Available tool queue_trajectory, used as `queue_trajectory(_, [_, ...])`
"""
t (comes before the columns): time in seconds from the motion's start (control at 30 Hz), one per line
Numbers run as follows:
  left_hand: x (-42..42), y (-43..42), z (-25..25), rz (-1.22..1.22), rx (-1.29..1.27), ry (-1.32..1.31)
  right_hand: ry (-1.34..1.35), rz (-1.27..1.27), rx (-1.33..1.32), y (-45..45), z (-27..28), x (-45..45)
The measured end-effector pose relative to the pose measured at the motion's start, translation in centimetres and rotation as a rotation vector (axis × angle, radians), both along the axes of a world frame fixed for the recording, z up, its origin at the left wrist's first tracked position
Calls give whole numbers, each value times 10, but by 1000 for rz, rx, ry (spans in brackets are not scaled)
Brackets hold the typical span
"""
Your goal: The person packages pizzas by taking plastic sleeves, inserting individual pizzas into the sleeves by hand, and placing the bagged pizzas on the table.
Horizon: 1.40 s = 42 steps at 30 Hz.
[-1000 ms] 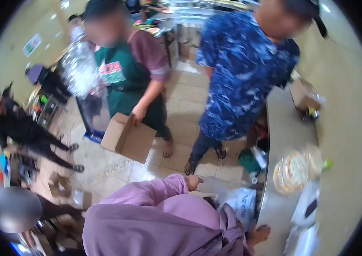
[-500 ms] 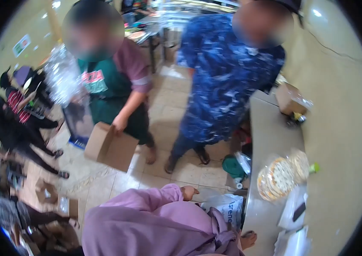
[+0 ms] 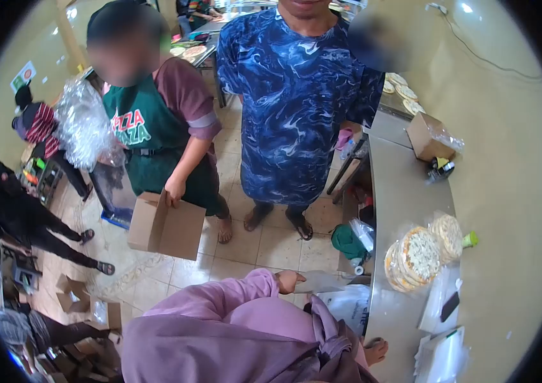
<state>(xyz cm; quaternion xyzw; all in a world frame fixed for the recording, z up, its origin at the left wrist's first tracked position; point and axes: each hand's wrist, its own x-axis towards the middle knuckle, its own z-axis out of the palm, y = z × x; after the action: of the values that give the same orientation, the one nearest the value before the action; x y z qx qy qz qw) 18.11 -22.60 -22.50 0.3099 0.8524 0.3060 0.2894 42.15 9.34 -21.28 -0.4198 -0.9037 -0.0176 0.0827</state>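
My left hand (image 3: pixel 289 281) extends from a pink sleeve above the tiled floor, its fingers curled. A pale translucent patch lies beside it; whether the hand holds anything is unclear. Close by is a white plastic bag with printing (image 3: pixel 345 305). My right hand (image 3: pixel 376 351) rests by the near edge of the metal counter (image 3: pixel 395 185), fingers loosely bent and nothing visible in them. Stacks of topped round flatbreads (image 3: pixel 414 256) stand farther along the counter, with white packages (image 3: pixel 440 306) and a dark phone-like object (image 3: pixel 450 307) nearby.
A person in a green apron (image 3: pixel 162 166) holds an open cardboard box (image 3: pixel 178 230) and clear plastic. Another person in a blue patterned shirt (image 3: pixel 293 102) faces me. More people and boxes (image 3: pixel 73 293) are at left; a small box (image 3: pixel 430 137) sits on the counter.
The view has shifted, so the counter and my right hand appear farther left than at first. The person in blue has turned to face me, feet together.
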Motion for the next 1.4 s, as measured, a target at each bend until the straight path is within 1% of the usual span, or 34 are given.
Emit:
queue_trajectory(0.07, [1, 5, 6, 43, -59, -143, 14, 37, 18, 0, -6, -8])
queue_trajectory(0.17, [3, 12, -2, 119, -87, -181, 60, 124, 33, -5, -16, -32])
queue_trajectory(0.2, [6, 18, -10, 122, -65, -37, 72, 158, 36, -4, -19, -36])
queue_trajectory(0.23, [1, 27, -9, 140, -63, -40, 82, 193, 34, -2, -21, -40])
queue_trajectory(0.3, [-8, 45, -2, 62, -223, -140, 100, 240, 27, -2, -24, -45])
queue_trajectory(0.33, [-12, 51, -19, 75, -133, -86, 106, 262, 20, -5, -24, -49])
queue_trajectory(0.37, [-16, 64, -32, 53, -159, -50, 115, 286, 16, -8, -25, -53])
queue_trajectory(0.43, [-23, 90, -31, 42, -185, -13, 131, 328, 5, -12, -27, -59])
queue_trajectory(0.47, [-25, 99, -29, 54, -190, -11, 140, 351, -3, -15, -29, -62])
queue_trajectory(0.53, [-17, 111, 6, 77, -181, -16, 152, 395, -10, -20, -29, -65])
queue_trajectory(0.57, [-10, 112, 16, 115, -156, -9, 159, 420, -12, -23, -28, -70])
queue_trajectory(0.63, [-1, 105, 21, 172, -141, 8, 167, 452, -8, -27, -29, -73])
queue_trajectory(0.7, [7, 93, 22, 114, -78, 11, 177, 468, 9, -32, -26, -81])
queue_trajectory(0.73, [9, 83, 22, 127, -80, 18, 186, 474, 19, -32, -23, -89])
queue_trajectory(0.83, [17, 49, 23, 165, -51, -49, 173, 478, 36, -35, -20, -95])
queue_trajectory(0.87, [16, 37, 22, 168, -87, -68, 167, 479, 43, -35, -19, -96])
queue_trajectory(0.9, [17, 27, 18, 168, -123, -89, 159, 478, 50, -35, -18, -98])
queue_trajectory(0.97, [20, 9, -3, 185, -87, -65, 157, 479, 61, -34, -20, -102])
queue_trajectory(1.1, [25, -20, -2, 294, -116, -32, 168, 491, 75, -33, -20, -111])
queue_trajectory(1.17, [25, -29, -22, 355, -39, 84, 179, 502, 76, -32, -22, -116])
queue_trajectory(1.2, [25, -31, -28, 358, -38, 106, 183, 507, 75, -33, -21, -119])
queue_trajectory(1.23, [23, -32, -35, 351, -63, 75, 190, 513, 79, -35, -21, -123])
queue_trajectory(1.27, [14, -39, -24, 342, -95, 48, 190, 522, 80, -40, -20, -125])
queue_trajectory(1.3, [13, -39, -11, 365, -108, -55, 188, 525, 82, -43, -18, -125])
queue_trajectory(1.33, [12, -41, 15, 384, -126, -154, 187, 519, 86, -47, -19, -124])
queue_trajectory(1.4, [5, -37, -30, 364, -93, -81, 198, 506, 78, -56, -13, -133])
